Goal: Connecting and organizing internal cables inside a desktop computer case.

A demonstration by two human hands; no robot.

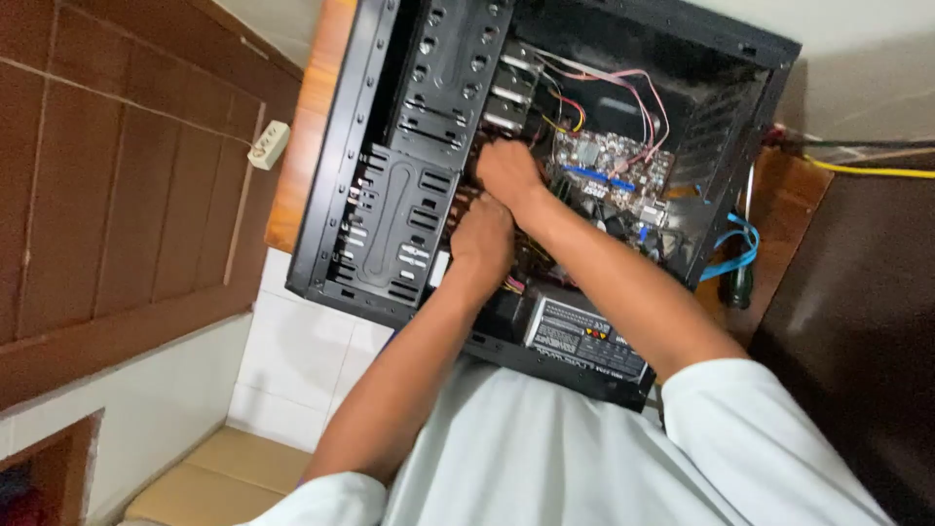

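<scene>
Head view: an open black computer case (390, 185) lies on a wooden table (304, 127), both hands deep inside. The left hand (483, 237) and right hand (508, 171) are curled near the motherboard (612, 170) — what they grip I cannot tell. The board looks fragile, the pink wires (623, 83) soft; the stiff, heavy metal frame seems best held by its edges.

A reddish-brown panelled wooden wall (127, 166) fills the left side, with a small white plastic socket block (270, 144) fixed to it. Beside it runs an orange-brown wooden tabletop (304, 136), and beneath that lie white glazed floor tiles (292, 360) and a tan flat step (219, 477). On the right stands a dark brown glossy cabinet panel (857, 321) under soft indoor light.
</scene>
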